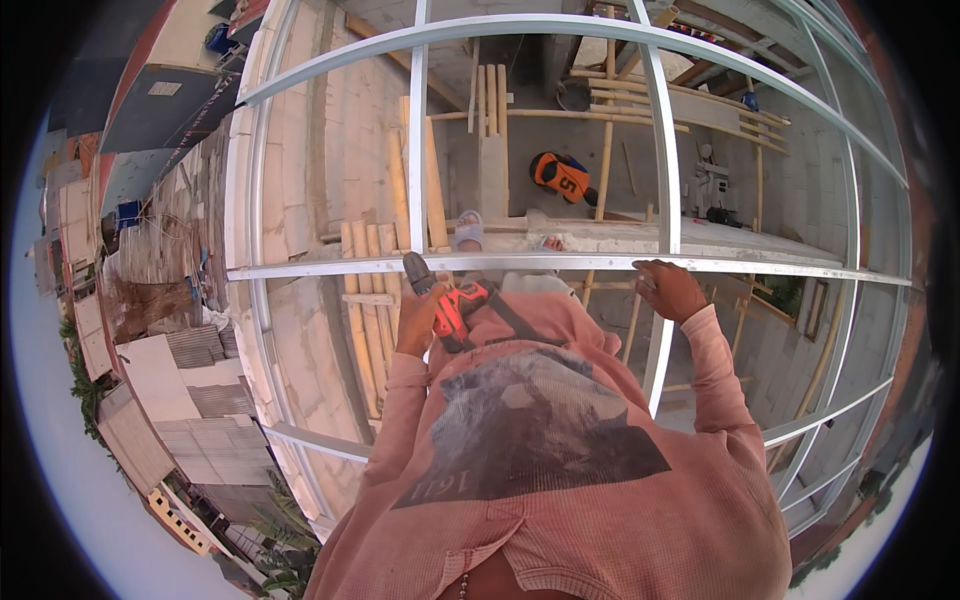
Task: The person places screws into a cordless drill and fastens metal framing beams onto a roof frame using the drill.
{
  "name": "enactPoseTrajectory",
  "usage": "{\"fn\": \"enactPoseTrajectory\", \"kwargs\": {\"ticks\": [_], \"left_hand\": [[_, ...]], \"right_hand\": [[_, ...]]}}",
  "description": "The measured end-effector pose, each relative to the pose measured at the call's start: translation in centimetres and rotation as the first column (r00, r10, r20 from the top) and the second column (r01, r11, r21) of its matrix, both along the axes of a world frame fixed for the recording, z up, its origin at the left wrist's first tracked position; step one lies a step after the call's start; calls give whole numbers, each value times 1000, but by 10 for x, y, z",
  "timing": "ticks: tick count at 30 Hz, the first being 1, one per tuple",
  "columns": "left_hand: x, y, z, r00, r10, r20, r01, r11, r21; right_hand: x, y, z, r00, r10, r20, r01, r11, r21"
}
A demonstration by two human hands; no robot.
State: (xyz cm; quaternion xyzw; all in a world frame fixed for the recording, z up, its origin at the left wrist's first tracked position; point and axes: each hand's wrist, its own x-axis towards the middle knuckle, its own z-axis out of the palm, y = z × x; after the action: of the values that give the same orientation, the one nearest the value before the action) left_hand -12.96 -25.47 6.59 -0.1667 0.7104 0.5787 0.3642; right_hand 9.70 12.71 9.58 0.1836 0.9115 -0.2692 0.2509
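My left hand (418, 318) is wrapped round a red and black cordless drill (452, 305), its dark chuck end pointing up toward the silver metal crossbar (540, 262) in front of my body. My right hand (672, 290) is at the same crossbar, near where an upright metal bar (664, 150) meets it. Its fingers are curled and its fingertips touch the bar's edge; anything small pinched in them is too small to make out.
More metal bars (520, 28) form an open frame around me. Far below are bamboo poles (375, 300), a concrete ledge (700, 238) by my feet, and a person in an orange and black shirt (560, 178). Rusty roofs (165, 255) lie to the left.
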Motion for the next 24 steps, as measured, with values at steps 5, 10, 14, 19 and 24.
{"fn": "enactPoseTrajectory", "kwargs": {"ticks": [5, 10, 14, 19, 24], "left_hand": [[-8, -10, -9, 1000, 4, 26, -4, 1000, -5], [-12, -11, 2, 1000, 13, 28, -13, 1000, 14], [-14, -21, 0, 999, 45, -13, -45, 999, 15], [-15, -28, -7, 998, 63, 13, -63, 998, 5], [-18, -31, -8, 999, 33, 18, -32, 999, -41]], "right_hand": [[-27, 14, -46, 957, -288, -28, 275, 937, -214], [-28, 1, -81, 964, -252, 91, 265, 944, -197], [-23, -6, -93, 922, -352, 161, 386, 858, -338], [-13, 1, -119, 879, -446, 168, 476, 820, -318], [-4, 12, -140, 849, -527, 43, 509, 792, -338]]}}
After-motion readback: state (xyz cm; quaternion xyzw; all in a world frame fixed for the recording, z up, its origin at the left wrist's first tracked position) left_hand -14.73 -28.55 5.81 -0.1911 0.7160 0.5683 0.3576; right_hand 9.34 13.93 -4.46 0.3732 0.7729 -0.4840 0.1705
